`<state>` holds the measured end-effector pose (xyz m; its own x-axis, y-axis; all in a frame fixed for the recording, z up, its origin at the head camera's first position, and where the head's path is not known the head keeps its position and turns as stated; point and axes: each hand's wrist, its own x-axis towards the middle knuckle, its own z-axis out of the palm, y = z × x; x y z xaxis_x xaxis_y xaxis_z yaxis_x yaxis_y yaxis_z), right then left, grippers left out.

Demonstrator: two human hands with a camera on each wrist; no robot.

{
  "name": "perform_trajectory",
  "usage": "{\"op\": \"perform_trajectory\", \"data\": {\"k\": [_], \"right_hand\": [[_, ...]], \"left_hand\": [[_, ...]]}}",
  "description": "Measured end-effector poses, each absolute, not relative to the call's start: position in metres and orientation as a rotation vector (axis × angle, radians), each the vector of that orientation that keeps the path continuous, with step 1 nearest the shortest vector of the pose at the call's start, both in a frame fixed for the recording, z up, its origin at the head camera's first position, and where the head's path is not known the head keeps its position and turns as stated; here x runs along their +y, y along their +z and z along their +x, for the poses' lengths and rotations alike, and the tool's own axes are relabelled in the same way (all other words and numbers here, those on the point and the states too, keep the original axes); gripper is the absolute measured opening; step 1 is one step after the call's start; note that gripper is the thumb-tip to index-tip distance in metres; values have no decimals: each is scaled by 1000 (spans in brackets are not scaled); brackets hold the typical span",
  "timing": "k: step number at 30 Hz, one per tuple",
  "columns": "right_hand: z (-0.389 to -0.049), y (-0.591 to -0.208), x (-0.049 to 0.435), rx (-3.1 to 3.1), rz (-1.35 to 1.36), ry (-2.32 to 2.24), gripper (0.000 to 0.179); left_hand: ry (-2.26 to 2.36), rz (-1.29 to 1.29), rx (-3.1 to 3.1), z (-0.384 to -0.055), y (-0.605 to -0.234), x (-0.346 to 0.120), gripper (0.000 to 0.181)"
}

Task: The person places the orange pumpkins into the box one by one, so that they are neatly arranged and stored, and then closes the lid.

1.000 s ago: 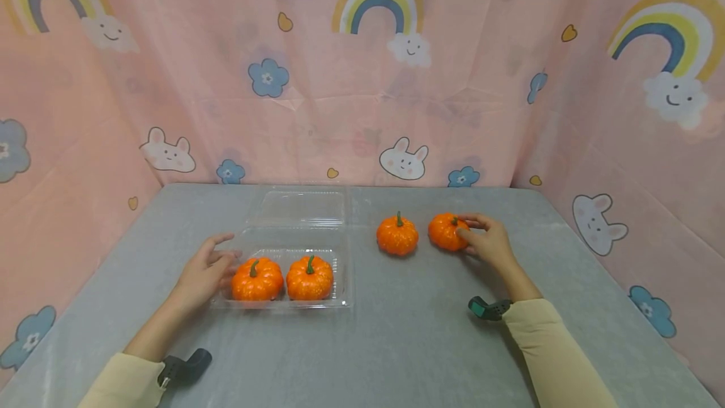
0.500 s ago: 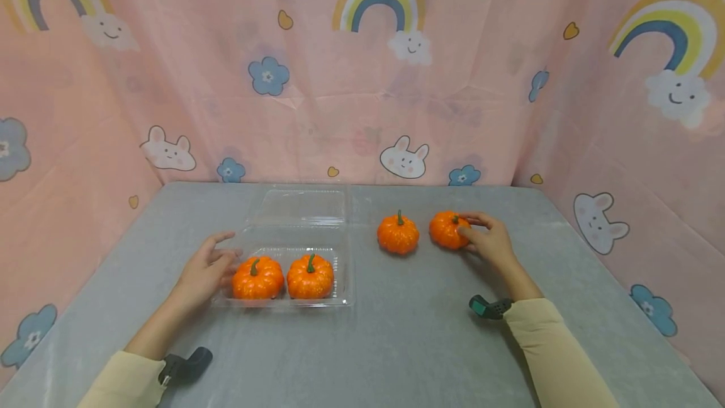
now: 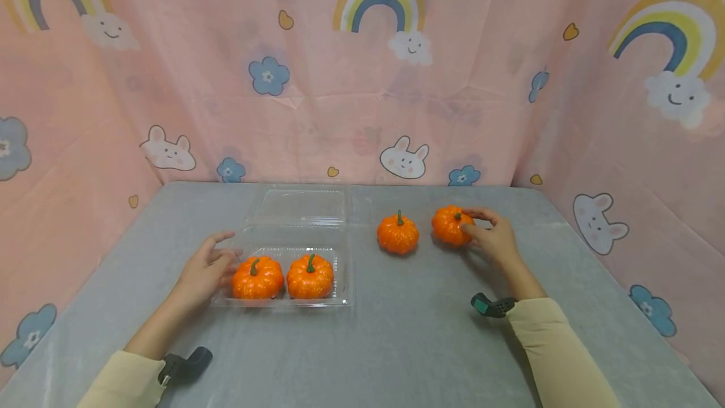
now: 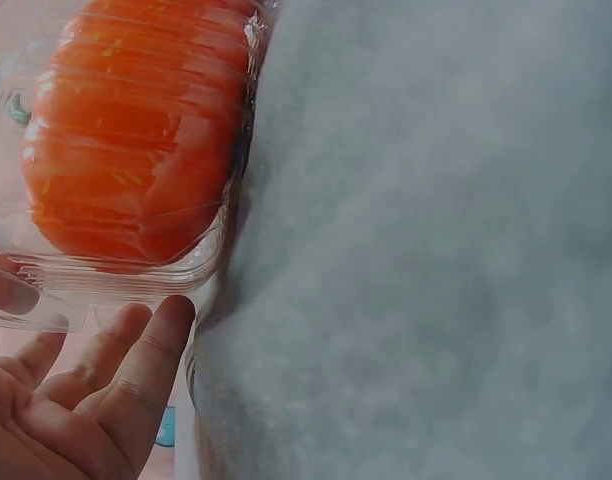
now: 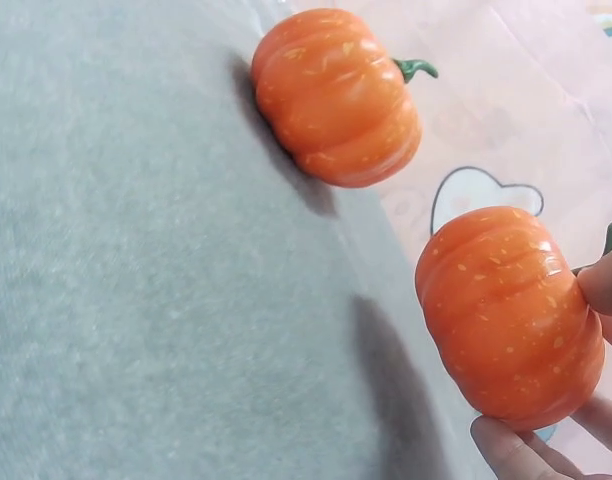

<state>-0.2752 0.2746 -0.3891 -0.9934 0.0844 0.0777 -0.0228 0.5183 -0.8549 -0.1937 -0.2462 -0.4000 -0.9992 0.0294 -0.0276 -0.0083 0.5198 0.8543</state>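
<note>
My right hand (image 3: 491, 235) grips a small orange pumpkin (image 3: 451, 226) with a green stem, thumb on one side and fingers on the other. In the right wrist view, this pumpkin (image 5: 511, 318) hangs above the table, apart from its shadow. Beside it, another pumpkin (image 3: 398, 234) sits on the table. My left hand (image 3: 202, 271) rests at the left side of a clear plastic container (image 3: 344, 269), its fairly straight fingers (image 4: 146, 370) against the outer wall. Inside the container's base sit two more pumpkins, a left one (image 3: 257, 278) and a right one (image 3: 310, 276).
The container's clear lid (image 3: 300, 206) lies folded back toward the rear of the grey table (image 3: 408, 345). A pink patterned curtain (image 3: 317, 124) encloses the back and sides. Dark bands (image 3: 184, 365) are on both wrists.
My right hand has raised its pumpkin slightly off the table and shifted it a little right. The left hand, the container and the other pumpkins have stayed in place.
</note>
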Motion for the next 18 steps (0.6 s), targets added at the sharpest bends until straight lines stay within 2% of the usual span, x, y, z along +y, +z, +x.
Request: {"op": "perform_trajectory", "data": {"k": [11,18], "right_hand": [[-273,-376,272,-2610,-13,1395,42],[-271,-365,266,-2573,39,1488,44]], "left_hand": [[1519,25,2710,-193,-400,-246,52],[1524,24,2708,-193,-399,-246,52]]}}
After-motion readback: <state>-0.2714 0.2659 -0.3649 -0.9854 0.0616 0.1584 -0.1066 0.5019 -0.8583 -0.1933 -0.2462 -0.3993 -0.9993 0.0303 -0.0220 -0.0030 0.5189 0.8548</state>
